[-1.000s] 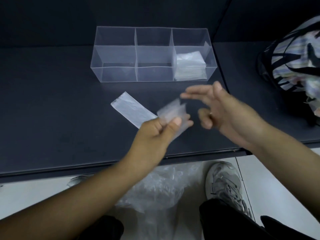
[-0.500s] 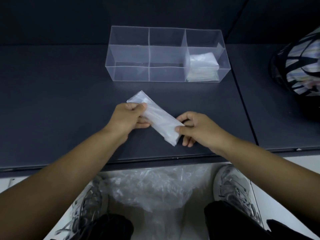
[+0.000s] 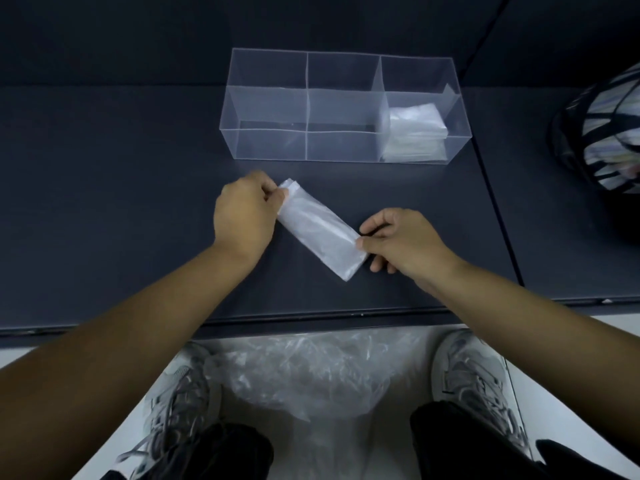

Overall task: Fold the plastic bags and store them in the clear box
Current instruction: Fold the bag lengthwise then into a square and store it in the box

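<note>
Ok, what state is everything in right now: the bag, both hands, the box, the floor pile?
Translucent white plastic bag: folded into a narrow strip, lying diagonally on the dark table.
Left hand: pinches the strip's far end.
Right hand: pinches its near end.
Clear compartmented plastic box: upright, open-topped.
Stack of folded bags: in its right compartment.
Crumpled clear bags: unfolded floor heap.

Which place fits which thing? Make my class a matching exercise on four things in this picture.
Things
1. long folded bag
2. stack of folded bags
3. crumpled plastic
4. striped bag

Places
A. on the floor between the shoes
B. in the clear box, at its right-hand end
C. far right, cut by the picture's edge
D. on the table, pinched by left hand and right hand

Pairs: 1-D, 2-B, 3-A, 4-C
</note>
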